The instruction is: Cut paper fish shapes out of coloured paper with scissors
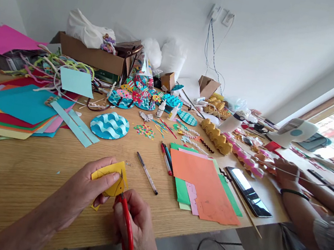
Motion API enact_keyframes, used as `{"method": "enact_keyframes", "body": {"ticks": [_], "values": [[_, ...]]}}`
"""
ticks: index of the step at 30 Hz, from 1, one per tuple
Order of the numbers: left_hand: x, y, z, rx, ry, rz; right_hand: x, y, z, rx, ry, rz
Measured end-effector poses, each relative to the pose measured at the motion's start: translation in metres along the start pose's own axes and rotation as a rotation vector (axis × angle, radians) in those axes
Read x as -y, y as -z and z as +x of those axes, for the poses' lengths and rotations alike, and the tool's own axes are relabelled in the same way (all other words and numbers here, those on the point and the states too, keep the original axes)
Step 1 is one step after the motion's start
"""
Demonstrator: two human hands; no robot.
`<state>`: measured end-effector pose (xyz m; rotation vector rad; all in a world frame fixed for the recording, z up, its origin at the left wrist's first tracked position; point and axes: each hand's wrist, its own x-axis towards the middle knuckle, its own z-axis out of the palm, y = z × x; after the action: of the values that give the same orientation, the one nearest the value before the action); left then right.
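Observation:
My left hand (93, 183) pinches a piece of yellow paper (114, 188) between thumb and fingers, above the table's front edge. Dark drawn lines show on the paper, curved like an outline. Red-handled scissors (127, 225) sit in my right hand (138, 218), with their blades at the right part of the yellow paper. Part of the blades is hidden by the paper. A pen (147, 173) lies on the table just beyond my hands. Behind it rests a blue oval (109, 125) with pale wavy strips.
Coloured paper sheets (13, 101) are stacked at left, and orange paper (204, 186) lies at right. A phone (248, 192) and a thin stick are beside it. At far right, another person's hand (287, 173) works near a glue gun-like white device (294, 131). Glue bottles (160, 109) stand mid-table.

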<state>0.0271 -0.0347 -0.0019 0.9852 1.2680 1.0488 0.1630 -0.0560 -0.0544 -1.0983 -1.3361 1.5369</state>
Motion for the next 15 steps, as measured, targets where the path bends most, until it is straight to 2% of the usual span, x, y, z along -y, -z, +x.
{"method": "enact_keyframes", "body": {"ticks": [5,15], "values": [[-0.0020,-0.0011,-0.0012,-0.035,0.048,-0.018,0.0016,0.0001,-0.0006,-0.012,-0.009,0.001],[-0.0029,0.0032,0.0014,0.053,0.042,-0.024,-0.0021,0.0004,-0.0004,-0.003,-0.023,-0.001]]}}
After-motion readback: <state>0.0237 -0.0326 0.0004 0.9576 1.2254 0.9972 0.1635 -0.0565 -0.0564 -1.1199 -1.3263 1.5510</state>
